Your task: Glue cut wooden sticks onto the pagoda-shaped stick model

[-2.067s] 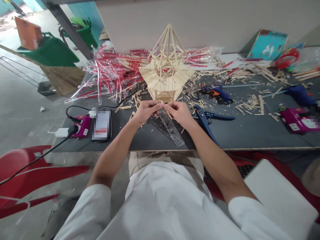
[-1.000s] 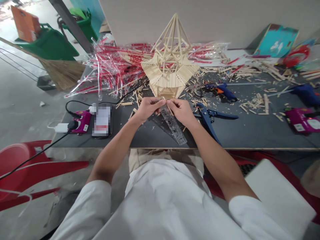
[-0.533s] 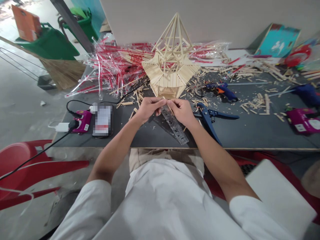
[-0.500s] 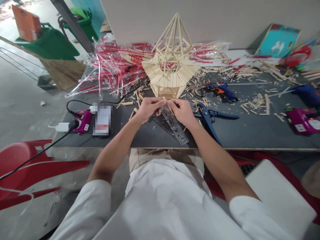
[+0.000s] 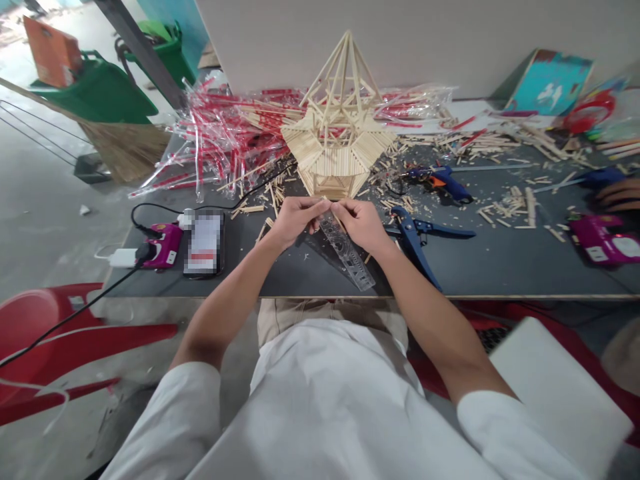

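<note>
Both of my hands meet over the dark table, just in front of a pale wooden stick model (image 5: 340, 160) with a pointed open-frame top. My left hand (image 5: 299, 219) is closed, pinching the upper end of a clear plastic ruler (image 5: 349, 257) that slants down toward the table's front edge. The fingers of my right hand (image 5: 361, 223) are also closed, around a small wooden stick (image 5: 336, 217) lying along the ruler; most of it is hidden. Right of my hands rests a blue-handled cutter (image 5: 417, 243). Behind it is a blue glue gun (image 5: 450, 185).
A phone (image 5: 204, 243) and a purple power adapter (image 5: 167, 245) with cables sit at left. Red-striped plastic wrappers (image 5: 225, 133) pile up behind. Stick scraps (image 5: 513, 207) litter the right side. Another person's hand (image 5: 620, 195) is near a second purple adapter (image 5: 603, 239).
Another person's hand has come into view at the right edge, over the second blue glue gun. My hands keep their pinch nearly unchanged; the view has shifted slightly.
</note>
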The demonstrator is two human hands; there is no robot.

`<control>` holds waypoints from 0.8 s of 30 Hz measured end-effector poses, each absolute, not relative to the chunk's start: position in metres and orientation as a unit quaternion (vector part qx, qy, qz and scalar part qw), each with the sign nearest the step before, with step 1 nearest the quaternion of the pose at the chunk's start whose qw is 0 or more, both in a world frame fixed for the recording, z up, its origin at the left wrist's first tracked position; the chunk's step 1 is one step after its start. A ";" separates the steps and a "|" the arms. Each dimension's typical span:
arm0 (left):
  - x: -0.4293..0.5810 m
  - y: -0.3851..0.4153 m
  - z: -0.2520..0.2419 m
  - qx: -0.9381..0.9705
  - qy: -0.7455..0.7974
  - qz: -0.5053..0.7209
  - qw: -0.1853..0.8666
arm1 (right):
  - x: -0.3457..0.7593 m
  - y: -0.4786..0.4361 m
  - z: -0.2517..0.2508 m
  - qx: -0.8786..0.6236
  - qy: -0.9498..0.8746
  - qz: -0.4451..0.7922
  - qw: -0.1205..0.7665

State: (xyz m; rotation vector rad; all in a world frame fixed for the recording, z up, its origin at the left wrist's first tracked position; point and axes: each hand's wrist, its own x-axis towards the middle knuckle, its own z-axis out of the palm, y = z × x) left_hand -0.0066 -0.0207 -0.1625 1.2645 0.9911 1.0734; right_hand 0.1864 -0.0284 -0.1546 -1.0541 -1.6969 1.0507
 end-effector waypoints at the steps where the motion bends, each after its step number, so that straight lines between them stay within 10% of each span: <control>1: -0.006 -0.021 -0.162 0.535 0.423 0.459 0.569 | 0.187 -0.028 -0.155 -0.423 -0.680 0.420 0.427; 24: -0.008 -0.016 -0.163 0.527 0.436 0.536 0.495 | 0.187 -0.030 -0.156 -0.393 -0.599 0.547 0.433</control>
